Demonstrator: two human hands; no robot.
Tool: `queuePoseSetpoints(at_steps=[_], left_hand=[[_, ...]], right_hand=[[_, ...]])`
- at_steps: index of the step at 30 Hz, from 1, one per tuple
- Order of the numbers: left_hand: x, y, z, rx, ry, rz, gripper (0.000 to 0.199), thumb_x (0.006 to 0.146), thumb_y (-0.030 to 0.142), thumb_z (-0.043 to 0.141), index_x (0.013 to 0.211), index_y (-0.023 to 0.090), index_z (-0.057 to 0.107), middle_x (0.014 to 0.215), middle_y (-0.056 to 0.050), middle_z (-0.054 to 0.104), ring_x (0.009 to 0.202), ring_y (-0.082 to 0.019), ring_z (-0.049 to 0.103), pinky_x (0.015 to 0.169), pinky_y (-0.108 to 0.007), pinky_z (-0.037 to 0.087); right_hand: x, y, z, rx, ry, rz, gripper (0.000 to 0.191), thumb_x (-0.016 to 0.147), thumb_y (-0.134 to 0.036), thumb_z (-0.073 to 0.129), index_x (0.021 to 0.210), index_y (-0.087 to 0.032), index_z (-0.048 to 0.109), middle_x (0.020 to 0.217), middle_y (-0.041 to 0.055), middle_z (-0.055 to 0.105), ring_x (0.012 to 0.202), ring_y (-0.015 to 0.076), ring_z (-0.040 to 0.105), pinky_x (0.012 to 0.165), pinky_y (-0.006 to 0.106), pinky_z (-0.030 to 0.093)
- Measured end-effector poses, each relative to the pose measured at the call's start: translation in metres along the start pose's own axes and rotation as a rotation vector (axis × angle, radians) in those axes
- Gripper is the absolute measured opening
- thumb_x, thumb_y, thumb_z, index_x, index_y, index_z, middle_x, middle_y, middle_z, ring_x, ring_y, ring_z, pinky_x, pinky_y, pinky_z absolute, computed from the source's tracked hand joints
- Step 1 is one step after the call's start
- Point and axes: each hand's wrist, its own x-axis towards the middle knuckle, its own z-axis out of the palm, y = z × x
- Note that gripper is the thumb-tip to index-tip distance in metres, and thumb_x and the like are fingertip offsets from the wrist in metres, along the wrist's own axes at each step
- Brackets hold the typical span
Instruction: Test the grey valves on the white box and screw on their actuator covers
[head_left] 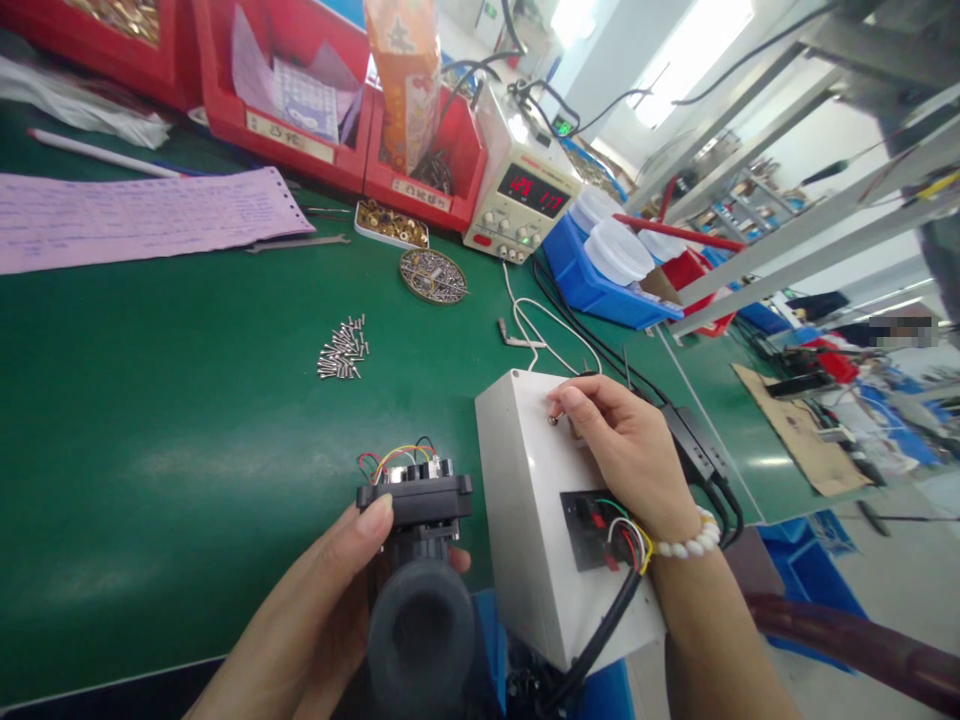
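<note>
My left hand point(330, 585) is closed around a black device with a round rubber eyepiece point(422, 630). Its thumb presses on the flat black housing, and thin red, yellow and black wires point(405, 452) stick up behind that. To the right, a white metal box point(517, 500) stands tilted at the table's front edge. My right hand point(626, 440) lies over the box's top face, its thumb and index finger closed at a small metal toggle switch point(553, 419). Coloured wires run from a black terminal panel point(589, 530) on the box into a thick black cable point(611, 625).
A pile of small screws point(343, 350) lies on the green table point(187, 400). Behind it are a round dish of screws point(433, 276), a tray of brass parts point(391, 224), red bins point(285, 140) and a power supply point(521, 190) with lit red digits. White cable point(555, 315) loops behind the box.
</note>
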Motion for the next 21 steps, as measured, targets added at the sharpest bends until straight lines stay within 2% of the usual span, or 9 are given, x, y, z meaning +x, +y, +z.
queuePoseSetpoints(at_steps=[4, 7, 9, 12, 14, 17, 19, 21], left_hand=[[0.001, -0.002, -0.006, -0.009, -0.010, 0.002, 0.054, 0.076, 0.052, 0.086, 0.123, 0.029, 0.071, 0.107, -0.007, 0.083, 0.090, -0.024, 0.079, 0.083, -0.034, 0.065], [0.000, -0.002, -0.003, -0.013, -0.006, -0.010, 0.053, 0.074, 0.052, 0.088, 0.118, 0.027, 0.073, 0.107, -0.008, 0.083, 0.092, -0.026, 0.079, 0.083, -0.037, 0.065], [-0.003, -0.001, 0.007, -0.011, 0.025, 0.001, 0.054, 0.073, 0.052, 0.088, 0.117, 0.025, 0.074, 0.104, -0.008, 0.083, 0.089, -0.027, 0.079, 0.079, -0.037, 0.065], [-0.011, 0.001, 0.027, -0.015, 0.146, 0.040, 0.047, 0.082, 0.050, 0.082, 0.116, 0.019, 0.073, 0.096, -0.008, 0.084, 0.079, -0.023, 0.079, 0.072, -0.033, 0.064], [-0.014, 0.002, 0.035, 0.020, 0.212, 0.082, 0.044, 0.085, 0.049, 0.079, 0.116, 0.018, 0.071, 0.095, -0.008, 0.083, 0.080, -0.021, 0.078, 0.072, -0.030, 0.063], [-0.012, 0.001, 0.031, 0.181, 0.244, 0.200, 0.055, 0.075, 0.053, 0.086, 0.114, 0.019, 0.069, 0.096, -0.005, 0.083, 0.093, -0.023, 0.077, 0.079, -0.028, 0.062], [-0.007, 0.001, 0.024, 0.345, 0.287, 0.343, 0.060, 0.071, 0.056, 0.088, 0.114, 0.020, 0.068, 0.099, -0.003, 0.081, 0.105, -0.026, 0.075, 0.089, -0.031, 0.061], [-0.002, 0.001, 0.021, 0.519, 0.362, 0.507, 0.058, 0.072, 0.052, 0.088, 0.117, 0.022, 0.067, 0.104, 0.001, 0.079, 0.116, -0.029, 0.070, 0.102, -0.038, 0.056]], right_hand=[[0.000, 0.001, 0.000, 0.000, 0.005, -0.002, 0.026, 0.097, -0.041, 0.063, 0.086, -0.019, 0.070, 0.077, -0.0008, 0.068, 0.063, 0.0124, 0.050, 0.062, 0.025, 0.039], [0.000, 0.002, 0.000, 0.005, 0.007, -0.007, 0.026, 0.097, -0.041, 0.063, 0.085, -0.019, 0.070, 0.077, -0.0004, 0.068, 0.062, 0.0126, 0.051, 0.062, 0.025, 0.040], [0.000, 0.002, -0.001, 0.005, 0.009, -0.006, 0.026, 0.097, -0.041, 0.062, 0.085, -0.019, 0.070, 0.077, -0.0002, 0.068, 0.063, 0.0127, 0.051, 0.062, 0.025, 0.040], [-0.001, 0.000, -0.001, 0.006, 0.011, -0.007, 0.026, 0.098, -0.041, 0.063, 0.085, -0.019, 0.069, 0.077, -0.0002, 0.067, 0.063, 0.0128, 0.052, 0.062, 0.025, 0.040], [-0.001, -0.001, 0.000, 0.017, 0.008, -0.020, 0.025, 0.098, -0.039, 0.062, 0.085, -0.019, 0.069, 0.076, 0.0000, 0.068, 0.064, 0.0128, 0.053, 0.063, 0.025, 0.041], [-0.001, 0.000, 0.002, 0.031, 0.005, -0.034, 0.024, 0.098, -0.037, 0.061, 0.084, -0.019, 0.068, 0.076, 0.0002, 0.068, 0.064, 0.0131, 0.054, 0.064, 0.026, 0.043], [0.000, 0.002, 0.002, 0.032, 0.023, -0.034, 0.024, 0.097, -0.039, 0.062, 0.085, -0.019, 0.068, 0.076, 0.0004, 0.068, 0.064, 0.0138, 0.057, 0.064, 0.026, 0.045], [0.000, 0.002, 0.000, 0.038, 0.114, -0.053, 0.023, 0.097, -0.040, 0.061, 0.091, -0.020, 0.068, 0.081, 0.0015, 0.069, 0.070, 0.0151, 0.060, 0.068, 0.028, 0.048]])
